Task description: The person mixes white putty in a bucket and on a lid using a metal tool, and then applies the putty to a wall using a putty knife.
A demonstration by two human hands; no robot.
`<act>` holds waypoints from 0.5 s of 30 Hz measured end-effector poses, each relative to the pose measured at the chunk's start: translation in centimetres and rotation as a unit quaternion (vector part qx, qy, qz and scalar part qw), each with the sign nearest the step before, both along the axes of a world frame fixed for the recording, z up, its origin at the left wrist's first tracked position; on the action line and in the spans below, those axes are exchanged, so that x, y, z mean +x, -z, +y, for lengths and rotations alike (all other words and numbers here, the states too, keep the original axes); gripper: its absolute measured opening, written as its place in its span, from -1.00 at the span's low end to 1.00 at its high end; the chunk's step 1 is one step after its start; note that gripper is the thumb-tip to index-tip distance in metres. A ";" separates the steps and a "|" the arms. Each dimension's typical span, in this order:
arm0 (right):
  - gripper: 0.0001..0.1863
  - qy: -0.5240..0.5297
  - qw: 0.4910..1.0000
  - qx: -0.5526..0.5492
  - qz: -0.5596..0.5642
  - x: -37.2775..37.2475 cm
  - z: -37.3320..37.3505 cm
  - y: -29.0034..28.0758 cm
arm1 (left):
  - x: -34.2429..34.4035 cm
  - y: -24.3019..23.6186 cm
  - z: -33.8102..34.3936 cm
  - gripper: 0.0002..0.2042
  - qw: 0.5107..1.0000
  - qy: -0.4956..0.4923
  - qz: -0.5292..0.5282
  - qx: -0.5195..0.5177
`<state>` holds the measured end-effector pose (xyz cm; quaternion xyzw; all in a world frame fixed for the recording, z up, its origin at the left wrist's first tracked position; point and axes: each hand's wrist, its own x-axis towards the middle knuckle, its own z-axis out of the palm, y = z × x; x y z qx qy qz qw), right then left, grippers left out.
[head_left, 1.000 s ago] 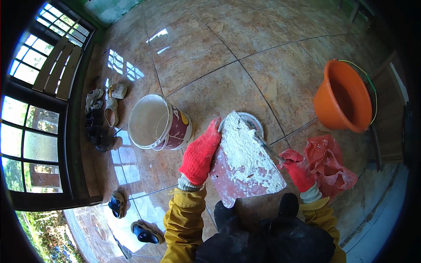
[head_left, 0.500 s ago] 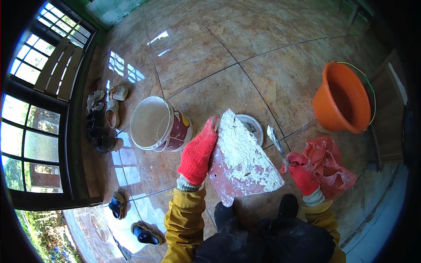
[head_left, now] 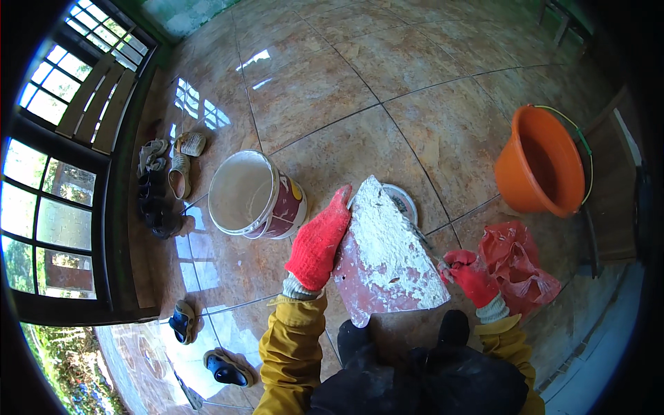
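Note:
My left hand (head_left: 318, 242), in a red knit glove, grips the left edge of a flat reddish board (head_left: 363, 290). Thick white paste (head_left: 391, 245), like plaster or filler, covers much of the board's top. In a matching glove, my right hand (head_left: 474, 278) is closed around the handle of a small trowel (head_left: 427, 241). Its narrow blade lies against the board's right edge, and its tip is hard to make out. Behind the board, a round pale container or lid (head_left: 409, 202) on the floor is partly hidden.
A white pail (head_left: 287, 209) with a maroon label stands left of the board. At the right are an orange bucket (head_left: 513, 173) and a crumpled red plastic bag (head_left: 515, 259). Several shoes (head_left: 178, 176) lie by the windows, with blue clogs (head_left: 227, 368) nearer me on the tiled floor.
The trowel has swung left from beside the board to its right edge, my right hand turning slightly with it. The board, still in my left hand, has shifted a little to the right.

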<state>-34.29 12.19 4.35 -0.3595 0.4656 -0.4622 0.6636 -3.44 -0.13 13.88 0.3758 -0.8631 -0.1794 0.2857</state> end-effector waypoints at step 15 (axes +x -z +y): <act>-0.84 -0.011 0.997 0.044 -0.061 0.3 0.8 -3.2 | 0.0 0.4 0.1 -0.54 1.000 -0.024 -0.004 0.010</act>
